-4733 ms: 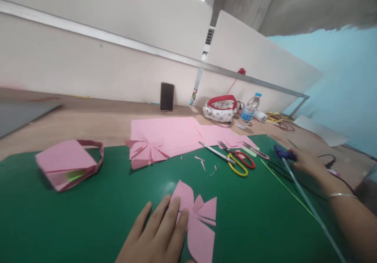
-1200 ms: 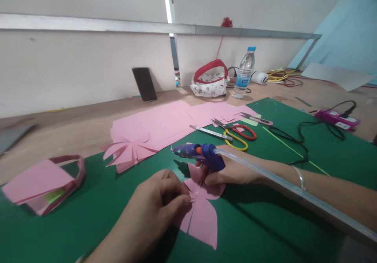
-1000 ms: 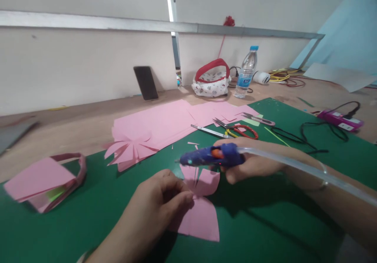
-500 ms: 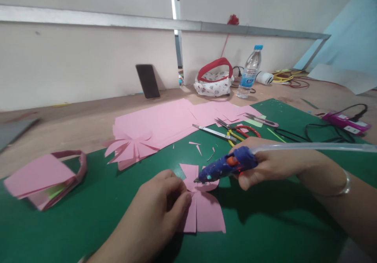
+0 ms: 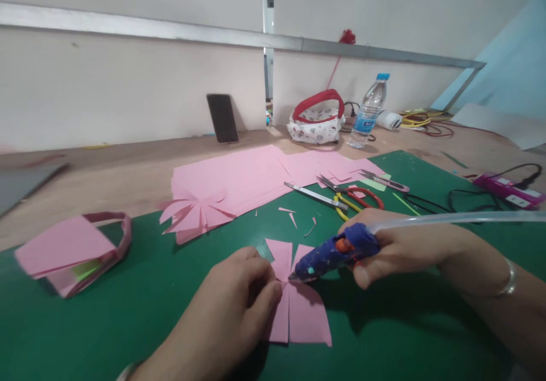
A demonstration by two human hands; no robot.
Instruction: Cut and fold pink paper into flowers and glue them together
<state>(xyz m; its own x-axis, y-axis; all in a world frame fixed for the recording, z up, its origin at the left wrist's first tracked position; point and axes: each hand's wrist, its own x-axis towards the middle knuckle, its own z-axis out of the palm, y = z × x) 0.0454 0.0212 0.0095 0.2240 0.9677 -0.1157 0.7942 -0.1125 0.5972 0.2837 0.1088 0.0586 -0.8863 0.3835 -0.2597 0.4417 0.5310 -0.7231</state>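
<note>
My right hand (image 5: 388, 256) is wrapped round a blue hot glue gun (image 5: 328, 259), a clear glue stick running out of its back. The nozzle points down at the middle of a pink paper cutout (image 5: 307, 315) with several petal-like flaps, lying on the green cutting mat (image 5: 183, 313). Whether the tip touches the paper I cannot tell. On the cutout's left side my left hand (image 5: 239, 301) is closed, thumb and fingers pinching the paper near its centre; the fingertips are partly hidden.
Beyond the hands lie scissors (image 5: 354, 194), a metal craft knife (image 5: 315, 195), a pink-handled cutter (image 5: 386, 182) and pink sheets (image 5: 230, 170). A curled paper flower (image 5: 198, 210) and a folded pink piece (image 5: 63, 247) sit left. A water bottle (image 5: 369, 114) stands behind.
The glue gun's nozzle has come down and slightly towards me, to the cutout's centre. My left hand keeps its hold. The whole view has shifted a little.
</note>
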